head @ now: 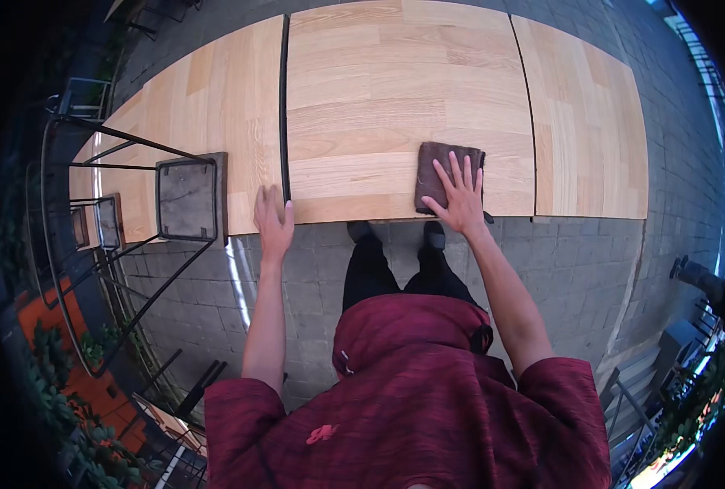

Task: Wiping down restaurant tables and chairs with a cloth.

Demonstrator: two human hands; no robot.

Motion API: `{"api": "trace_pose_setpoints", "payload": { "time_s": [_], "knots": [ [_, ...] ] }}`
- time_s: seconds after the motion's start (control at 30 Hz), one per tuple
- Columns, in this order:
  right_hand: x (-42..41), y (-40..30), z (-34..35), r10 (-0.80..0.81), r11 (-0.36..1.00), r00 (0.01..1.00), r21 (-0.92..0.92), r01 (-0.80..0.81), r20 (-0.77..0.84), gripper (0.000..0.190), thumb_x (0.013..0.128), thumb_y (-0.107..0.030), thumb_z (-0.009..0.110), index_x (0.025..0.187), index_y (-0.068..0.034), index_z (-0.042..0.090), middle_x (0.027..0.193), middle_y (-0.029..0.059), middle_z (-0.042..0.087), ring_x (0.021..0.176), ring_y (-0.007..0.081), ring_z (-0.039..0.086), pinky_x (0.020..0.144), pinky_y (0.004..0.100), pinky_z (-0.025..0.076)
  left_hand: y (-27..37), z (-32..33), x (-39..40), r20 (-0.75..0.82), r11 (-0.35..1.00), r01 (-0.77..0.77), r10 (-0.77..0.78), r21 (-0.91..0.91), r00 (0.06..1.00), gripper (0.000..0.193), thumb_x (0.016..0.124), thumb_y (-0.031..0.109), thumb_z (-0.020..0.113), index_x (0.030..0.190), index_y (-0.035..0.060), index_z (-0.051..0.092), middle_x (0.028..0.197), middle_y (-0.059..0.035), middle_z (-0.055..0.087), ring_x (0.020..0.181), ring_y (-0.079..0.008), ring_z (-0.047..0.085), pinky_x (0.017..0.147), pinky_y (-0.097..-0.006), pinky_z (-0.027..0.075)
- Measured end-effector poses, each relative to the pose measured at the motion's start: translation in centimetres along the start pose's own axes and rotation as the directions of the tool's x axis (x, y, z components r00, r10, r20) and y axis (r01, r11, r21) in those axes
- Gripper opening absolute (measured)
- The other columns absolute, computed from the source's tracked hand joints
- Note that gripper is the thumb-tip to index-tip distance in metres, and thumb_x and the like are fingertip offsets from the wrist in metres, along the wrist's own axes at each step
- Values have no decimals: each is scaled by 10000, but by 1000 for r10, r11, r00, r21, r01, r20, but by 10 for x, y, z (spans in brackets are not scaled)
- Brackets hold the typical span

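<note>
A folded dark brown cloth (428, 177) lies flat near the front edge of the middle wooden tabletop (362, 110). My right hand (462, 198) is spread on top of the cloth, palm down, fingers apart. To the left, my left hand (272, 217) is at the front edge of the left tabletop (216, 91), beside the dark seam between the tops. It holds nothing, and its fingers are slightly blurred. Whether its palm touches the wood I cannot tell.
An upturned stool with a dark square seat (186, 198) and metal legs rests on the left tabletop, with more stools beyond it. Another wooden top (588, 122) adjoins on the right. Grey paving (320, 287) lies below. A person's legs (704, 278) show at far right.
</note>
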State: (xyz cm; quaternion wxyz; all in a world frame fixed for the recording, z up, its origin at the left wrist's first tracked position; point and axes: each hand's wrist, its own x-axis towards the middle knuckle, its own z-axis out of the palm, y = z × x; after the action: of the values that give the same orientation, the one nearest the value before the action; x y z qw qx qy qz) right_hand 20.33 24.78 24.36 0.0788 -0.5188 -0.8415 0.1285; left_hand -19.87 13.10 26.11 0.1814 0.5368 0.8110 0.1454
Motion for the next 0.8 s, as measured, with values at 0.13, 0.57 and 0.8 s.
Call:
{"api": "trace_pose_setpoints", "payload": {
  "time_s": [0.13, 0.57, 0.8],
  "knots": [
    [-33, 78, -18, 162, 982, 987, -93, -163, -21, 842, 902, -647, 550, 1594, -255, 271, 1674, 109, 151, 1530, 402, 110, 1176, 653, 122, 35, 10, -16, -114, 973, -188, 173, -137, 978, 487, 964, 206, 598, 1401, 9, 511, 1463, -239, 454, 1357, -386, 441, 1134, -471, 329],
    [19, 13, 27, 132, 976, 991, -176, -127, 19, 877, 927, -645, 478, 1617, -206, 164, 1659, 242, 24, 1468, 584, -8, 1083, 780, 46, 60, 37, -24, -94, 885, -135, 103, -445, 990, 264, 979, 129, 564, 1196, -15, 606, 1086, -180, 656, 1021, -305, 646, 911, -386, 502],
    [45, -74, 38, -9, 998, 999, -55, 11, 37, 948, 866, -666, 531, 1614, -194, 187, 1666, 218, 49, 1488, 552, 15, 1097, 770, 62, 140, 82, 1, 149, 763, 55, 55, -644, 987, 258, 917, 104, 623, 1133, -35, 604, 909, -185, 673, 841, -332, 675, 782, -417, 545]
  ]
}}
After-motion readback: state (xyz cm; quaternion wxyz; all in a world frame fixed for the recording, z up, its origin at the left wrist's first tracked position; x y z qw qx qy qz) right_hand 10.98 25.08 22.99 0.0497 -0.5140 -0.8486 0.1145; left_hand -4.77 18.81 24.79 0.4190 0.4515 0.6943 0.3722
